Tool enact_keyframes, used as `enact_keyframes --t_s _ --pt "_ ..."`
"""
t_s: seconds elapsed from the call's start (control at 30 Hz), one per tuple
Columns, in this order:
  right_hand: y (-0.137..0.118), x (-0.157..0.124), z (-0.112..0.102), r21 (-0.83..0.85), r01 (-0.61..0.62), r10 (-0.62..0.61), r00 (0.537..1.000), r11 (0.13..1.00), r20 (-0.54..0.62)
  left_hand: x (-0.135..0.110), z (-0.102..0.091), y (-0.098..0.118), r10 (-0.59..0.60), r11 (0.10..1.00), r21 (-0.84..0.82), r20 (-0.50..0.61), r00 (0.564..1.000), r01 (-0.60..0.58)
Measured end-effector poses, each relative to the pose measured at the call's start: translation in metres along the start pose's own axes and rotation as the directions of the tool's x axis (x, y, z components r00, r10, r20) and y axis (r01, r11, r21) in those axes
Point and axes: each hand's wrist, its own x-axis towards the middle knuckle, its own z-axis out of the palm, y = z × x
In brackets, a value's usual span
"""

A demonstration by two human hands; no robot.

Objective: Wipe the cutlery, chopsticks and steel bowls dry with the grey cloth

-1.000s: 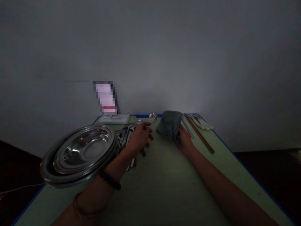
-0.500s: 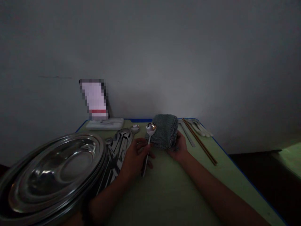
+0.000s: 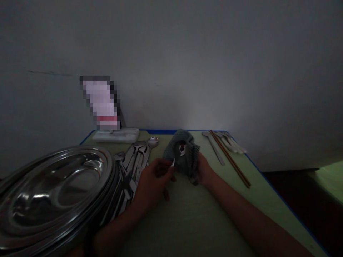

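Observation:
Between my two hands is a metal spoon (image 3: 182,149), its bowl lying against a folded grey-green cloth (image 3: 178,141). My left hand (image 3: 158,176) is closed on the spoon's handle, thumb and fingers pinched together. From the right side, my right hand (image 3: 205,169) grips the cloth, which wraps partly around the spoon's bowl; its fingers are mostly hidden behind the fabric. Left of my left hand lies a pile of metal spoons and other cutlery (image 3: 134,157).
Stacked shiny metal plates (image 3: 61,189) fill the table's left side. A phone (image 3: 102,103) stands on a white holder (image 3: 116,135) at the back. To the right lie another spoon (image 3: 214,148), wooden chopsticks (image 3: 230,159) and white-handled cutlery (image 3: 233,144). A wall rises behind the table (image 3: 187,221).
The cloth has closed partly around the spoon's bowl, which was uncovered in front of it before. My right hand has turned the cloth inward. The view has shifted slightly.

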Motion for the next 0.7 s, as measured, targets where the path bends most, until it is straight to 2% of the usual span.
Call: enact_keyframes --t_s 0.1,0.2,0.3,0.37,0.43,0.57,0.7 --pt "0.004 -0.002 0.002 -0.124 -0.01 0.015 0.999 0.992 0.04 0.0 0.001 0.001 0.024 0.998 0.062 0.023 0.999 -0.025" --pt "0.007 0.001 0.001 -0.192 0.042 -0.04 0.999 0.981 0.014 -0.001 0.001 0.003 0.018 0.991 0.135 0.064 0.998 -0.026" --pt "0.007 0.007 -0.001 -0.066 0.075 -0.082 0.989 0.995 -0.12 -0.002 0.002 0.003 0.039 0.96 0.27 0.136 0.99 -0.074" --pt "0.005 0.01 -0.002 0.025 0.079 -0.071 0.968 0.997 -0.239 -0.004 0.002 0.002 0.09 0.906 0.389 0.207 0.974 -0.167" --pt "0.001 0.012 -0.002 0.065 0.071 -0.048 0.95 0.995 -0.308 -0.006 0.003 -0.001 0.112 0.832 0.497 0.283 0.952 -0.246" --pt "0.001 0.006 0.004 0.089 0.04 -0.012 0.957 0.995 -0.289 -0.008 0.005 -0.007 0.076 0.739 0.615 0.328 0.942 -0.274" --pt "0.009 -0.003 0.013 0.11 -0.064 0.089 0.967 0.992 -0.238 -0.007 0.006 -0.008 0.075 0.755 0.604 0.304 0.95 -0.253"
